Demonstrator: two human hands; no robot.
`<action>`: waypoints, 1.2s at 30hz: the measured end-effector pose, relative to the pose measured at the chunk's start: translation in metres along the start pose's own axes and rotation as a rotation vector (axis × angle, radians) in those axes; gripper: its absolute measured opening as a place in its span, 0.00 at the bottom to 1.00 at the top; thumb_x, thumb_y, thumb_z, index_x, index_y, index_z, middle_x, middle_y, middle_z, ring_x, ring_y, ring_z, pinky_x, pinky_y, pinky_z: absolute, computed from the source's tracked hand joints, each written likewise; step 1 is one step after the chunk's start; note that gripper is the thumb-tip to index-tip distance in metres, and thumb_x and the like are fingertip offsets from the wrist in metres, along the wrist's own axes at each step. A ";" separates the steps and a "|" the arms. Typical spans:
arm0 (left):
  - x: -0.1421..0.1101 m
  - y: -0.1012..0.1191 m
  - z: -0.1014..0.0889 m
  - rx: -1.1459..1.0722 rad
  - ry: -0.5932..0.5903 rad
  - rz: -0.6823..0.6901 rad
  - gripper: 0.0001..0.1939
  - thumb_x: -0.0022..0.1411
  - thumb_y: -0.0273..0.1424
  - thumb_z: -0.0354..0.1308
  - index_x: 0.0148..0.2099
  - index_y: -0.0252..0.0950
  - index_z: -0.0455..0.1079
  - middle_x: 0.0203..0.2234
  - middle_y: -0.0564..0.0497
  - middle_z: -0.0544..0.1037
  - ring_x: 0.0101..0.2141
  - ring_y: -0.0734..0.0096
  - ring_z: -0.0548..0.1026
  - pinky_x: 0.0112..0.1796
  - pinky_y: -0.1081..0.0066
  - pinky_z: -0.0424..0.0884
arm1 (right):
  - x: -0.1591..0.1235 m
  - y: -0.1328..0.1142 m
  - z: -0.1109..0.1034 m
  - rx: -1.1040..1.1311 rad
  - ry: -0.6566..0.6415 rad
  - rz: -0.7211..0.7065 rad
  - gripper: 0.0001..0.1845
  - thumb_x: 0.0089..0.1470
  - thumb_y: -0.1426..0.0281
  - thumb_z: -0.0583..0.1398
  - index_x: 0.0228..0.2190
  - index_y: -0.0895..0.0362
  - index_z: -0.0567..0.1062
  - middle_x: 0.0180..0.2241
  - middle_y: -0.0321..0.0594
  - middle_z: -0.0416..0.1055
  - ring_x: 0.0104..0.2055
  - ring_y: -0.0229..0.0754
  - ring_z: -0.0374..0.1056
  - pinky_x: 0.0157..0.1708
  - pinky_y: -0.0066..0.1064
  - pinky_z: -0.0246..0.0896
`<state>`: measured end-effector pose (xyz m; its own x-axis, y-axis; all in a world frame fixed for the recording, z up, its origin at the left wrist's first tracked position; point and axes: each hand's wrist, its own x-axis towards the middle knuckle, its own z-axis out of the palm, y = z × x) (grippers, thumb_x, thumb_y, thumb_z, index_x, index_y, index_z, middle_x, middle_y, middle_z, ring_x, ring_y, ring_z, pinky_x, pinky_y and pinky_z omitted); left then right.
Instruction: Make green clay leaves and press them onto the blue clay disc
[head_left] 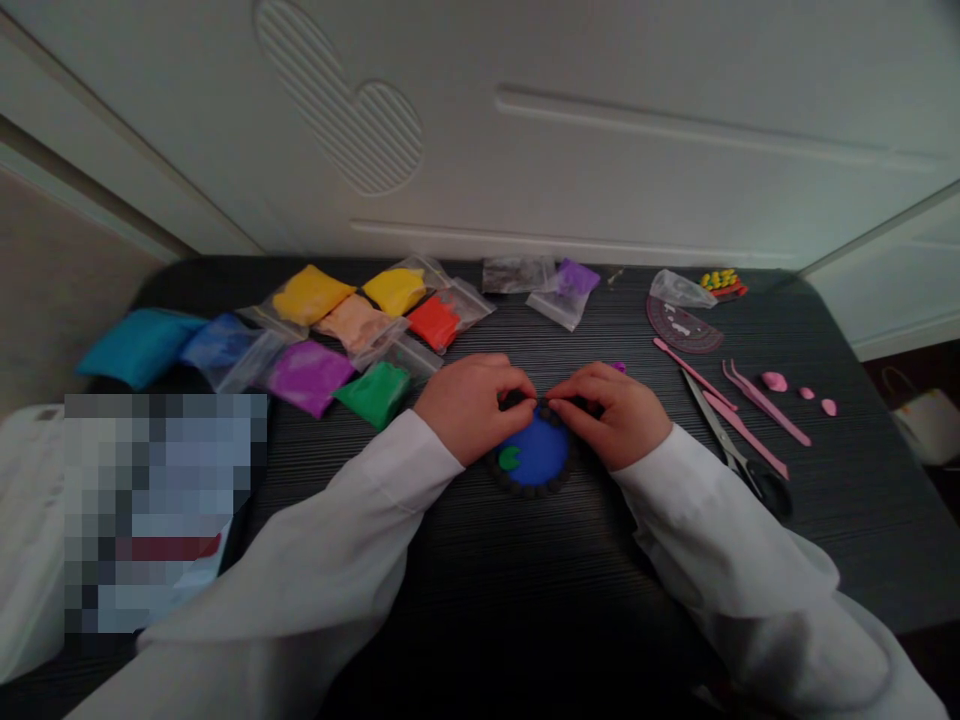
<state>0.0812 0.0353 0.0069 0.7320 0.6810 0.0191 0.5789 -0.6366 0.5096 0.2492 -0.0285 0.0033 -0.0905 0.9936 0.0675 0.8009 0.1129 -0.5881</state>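
- Over by the left edge of the counter (pixel 465 540) we've got a teal packet (pixel 139 348), and on the near side of it a blurred-out screen (pixel 172 490).
- Next, bags of coloured stuff run along toward the middle, with the green packet (pixel 375 393) closest to our left hand (pixel 476 408).
- That left hand's grip is pinched nearly closed, thumb and forefinger on the dark rim (pixel 532 491), though the tips are too small to see exactly what's between them.
- Mid-counter, well in from both side edges, the blue disc (pixel 541 455) lies flat inside that rim. It's basically round, so no real long axis. Most of it sits on our side of both grips, which meet at its far side, so neither hand is clearly nearer. A green piece (pixel 509 458) sits on its left part.
- Our right hand (pixel 622 415) mirrors the left: small pinch on the rim, tips just beside the other pair.
- Toward the right edge, there are scissors (pixel 731 445), pink tweezers (pixel 765 402) and a protractor (pixel 684 327).
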 end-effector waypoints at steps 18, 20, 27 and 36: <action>0.000 -0.002 0.002 -0.010 0.012 0.020 0.11 0.53 0.35 0.49 0.33 0.39 0.71 0.23 0.53 0.68 0.29 0.72 0.67 0.31 0.72 0.61 | 0.000 0.005 -0.003 0.031 -0.050 -0.071 0.10 0.49 0.70 0.55 0.34 0.54 0.74 0.31 0.39 0.69 0.35 0.37 0.65 0.37 0.30 0.61; 0.000 -0.001 0.001 -0.012 0.016 0.027 0.11 0.52 0.35 0.50 0.34 0.39 0.71 0.23 0.53 0.69 0.29 0.71 0.67 0.31 0.72 0.62 | -0.002 0.006 -0.006 0.064 -0.041 -0.075 0.11 0.49 0.70 0.55 0.35 0.55 0.73 0.32 0.39 0.69 0.35 0.37 0.65 0.36 0.30 0.61; -0.003 0.001 -0.003 -0.058 -0.032 0.032 0.15 0.54 0.34 0.48 0.43 0.42 0.69 0.28 0.53 0.71 0.32 0.71 0.69 0.34 0.72 0.63 | -0.010 -0.005 -0.004 0.020 0.010 -0.101 0.09 0.45 0.68 0.57 0.32 0.56 0.71 0.30 0.38 0.69 0.29 0.36 0.62 0.29 0.29 0.59; -0.003 0.000 -0.001 -0.056 -0.039 0.057 0.15 0.54 0.34 0.48 0.42 0.44 0.71 0.27 0.53 0.71 0.32 0.71 0.69 0.34 0.71 0.63 | -0.011 -0.013 0.005 -0.117 0.008 -0.022 0.07 0.45 0.68 0.57 0.30 0.56 0.71 0.28 0.38 0.67 0.32 0.39 0.63 0.33 0.31 0.59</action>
<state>0.0783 0.0337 0.0081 0.7771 0.6291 0.0161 0.5161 -0.6516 0.5559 0.2373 -0.0412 0.0061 -0.1038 0.9909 0.0862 0.8624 0.1329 -0.4884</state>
